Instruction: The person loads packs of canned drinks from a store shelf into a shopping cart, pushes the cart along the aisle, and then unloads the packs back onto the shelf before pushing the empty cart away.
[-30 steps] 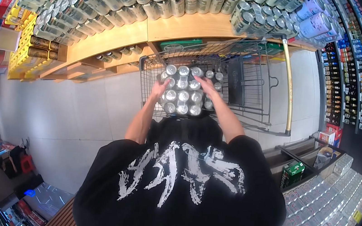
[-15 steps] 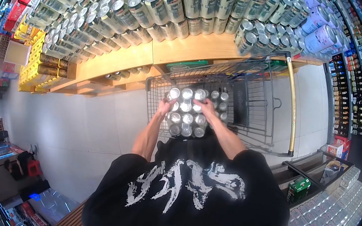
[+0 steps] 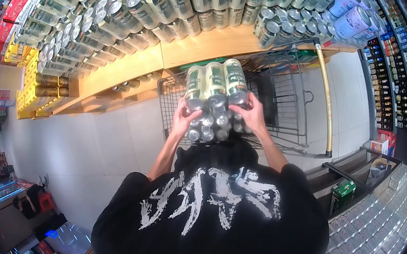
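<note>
A shrink-wrapped pack of cans (image 3: 215, 82), cream with dark green print, is gripped between my two hands over the cart. It is tilted, with the cans' sides showing and one row of their ends toward me. My left hand (image 3: 184, 117) closes on its left near corner, thumb on the plastic. On the opposite corner, my right hand (image 3: 252, 115) holds it with the thumb pressed inward. Beneath the pack, more wrapped cans (image 3: 208, 133) show silver tops in the wire shopping cart (image 3: 169, 94); the pack hides part of them.
Stacked can packs (image 3: 174, 0) line the wooden shelf (image 3: 199, 41) beyond the cart. The cart's gold handle (image 3: 326, 92) is to the right. Yellow cases (image 3: 26, 83) stand at left. A green box (image 3: 342, 196) sits by wrapped cans (image 3: 368, 241) at lower right.
Both hands have lifted a pack off the cans in the cart and tipped it, so its printed sides now show. The camera view has shifted slightly.
</note>
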Demonstrator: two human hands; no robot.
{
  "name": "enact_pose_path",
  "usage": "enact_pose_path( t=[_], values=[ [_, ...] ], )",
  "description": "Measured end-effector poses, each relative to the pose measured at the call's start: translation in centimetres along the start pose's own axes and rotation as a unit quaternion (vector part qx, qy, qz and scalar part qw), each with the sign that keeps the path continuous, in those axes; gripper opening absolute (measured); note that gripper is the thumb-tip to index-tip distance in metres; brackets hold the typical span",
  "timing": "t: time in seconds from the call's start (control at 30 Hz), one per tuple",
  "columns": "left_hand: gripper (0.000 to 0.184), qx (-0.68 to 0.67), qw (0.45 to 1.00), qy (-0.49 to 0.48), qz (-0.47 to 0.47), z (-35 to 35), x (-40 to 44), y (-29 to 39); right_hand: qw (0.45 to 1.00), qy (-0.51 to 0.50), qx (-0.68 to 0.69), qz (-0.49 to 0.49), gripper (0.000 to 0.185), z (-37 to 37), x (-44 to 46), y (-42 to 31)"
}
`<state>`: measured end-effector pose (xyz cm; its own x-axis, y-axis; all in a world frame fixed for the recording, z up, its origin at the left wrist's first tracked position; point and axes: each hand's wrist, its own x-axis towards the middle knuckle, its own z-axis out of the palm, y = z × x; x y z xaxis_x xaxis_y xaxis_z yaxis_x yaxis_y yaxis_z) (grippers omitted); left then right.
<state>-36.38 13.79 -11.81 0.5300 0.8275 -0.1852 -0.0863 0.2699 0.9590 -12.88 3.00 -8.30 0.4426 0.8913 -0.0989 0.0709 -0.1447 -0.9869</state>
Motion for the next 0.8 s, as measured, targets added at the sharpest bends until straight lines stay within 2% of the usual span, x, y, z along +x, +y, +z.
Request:
enact_pose_path(
  t=[0.07, 0.1, 0.13, 0.2, 0.23, 0.27, 0.33, 0.4, 0.47, 0.5, 0.53, 0.6, 0.7, 0.8],
  values=[
    [0.025, 0.020, 1.000, 0.008, 0.004, -0.2, 1.7, 0.0, 0.999, 0.003, -0.045, 0.025, 0.050, -0.6, 2.0, 1.5],
    [0.031, 0.015, 0.999, 0.027, -0.012, -0.1, 3.1, 0.1, 1.000, 0.014, 0.014, 0.004, 0.046, -0.5, 3.3, 2.1],
    [0.023, 0.016, 0.999, -0.002, -0.039, -0.1, 3.9, 1.6, 0.999, -0.006, -0.006, 0.041, 0.046, -1.2, 4.6, 2.0],
    [0.023, 0.021, 0.997, -0.052, -0.057, 0.1, 5.8, 3.3, 0.990, -0.005, -0.047, 0.136, 0.046, -1.9, 6.5, 0.7],
    [0.022, 0.036, 0.995, -0.069, -0.065, -0.6, 6.7, 3.1, 0.977, -0.040, 0.000, 0.212, 0.047, -2.1, 6.7, -3.3],
    [0.021, 0.030, 0.994, -0.069, -0.075, -0.2, 7.0, 4.0, 0.969, -0.066, 0.017, 0.238, 0.049, -2.4, 7.3, -5.3],
    [0.021, 0.018, 0.993, -0.071, -0.095, 1.3, 7.6, 6.6, 0.971, -0.062, 0.019, 0.230, 0.050, -3.0, 8.9, -5.7],
    [0.018, -0.003, 0.991, -0.100, -0.091, 0.5, 9.9, 5.1, 0.974, -0.072, 0.023, 0.215, 0.048, -3.6, 11.2, -4.5],
    [0.017, -0.026, 0.993, -0.067, -0.091, 2.1, 11.4, 6.5, 0.979, -0.075, 0.000, 0.192, 0.046, -4.1, 14.1, -2.6],
    [0.018, -0.051, 0.994, -0.064, -0.073, 2.4, 12.5, 6.4, 0.981, -0.049, -0.004, 0.186, 0.043, -4.0, 15.4, -1.6],
    [0.023, -0.046, 0.995, -0.068, -0.053, 2.2, 14.0, 5.9, 0.984, -0.037, 0.010, 0.173, 0.035, -3.8, 15.4, -4.1],
    [0.024, -0.039, 0.996, -0.066, -0.046, 2.0, 16.8, 5.2, 0.990, -0.037, 0.035, 0.134, 0.042, -4.2, 18.5, -1.6],
    [0.021, -0.044, 0.997, -0.058, -0.033, 2.2, 19.9, 5.0, 0.987, -0.006, 0.003, 0.157, 0.043, -4.4, 20.7, -2.5],
    [0.023, -0.013, 0.998, -0.051, -0.038, 2.1, 21.9, 5.0, 0.991, -0.017, 0.010, 0.133, 0.053, -4.4, 21.9, -2.9]
  ],
)
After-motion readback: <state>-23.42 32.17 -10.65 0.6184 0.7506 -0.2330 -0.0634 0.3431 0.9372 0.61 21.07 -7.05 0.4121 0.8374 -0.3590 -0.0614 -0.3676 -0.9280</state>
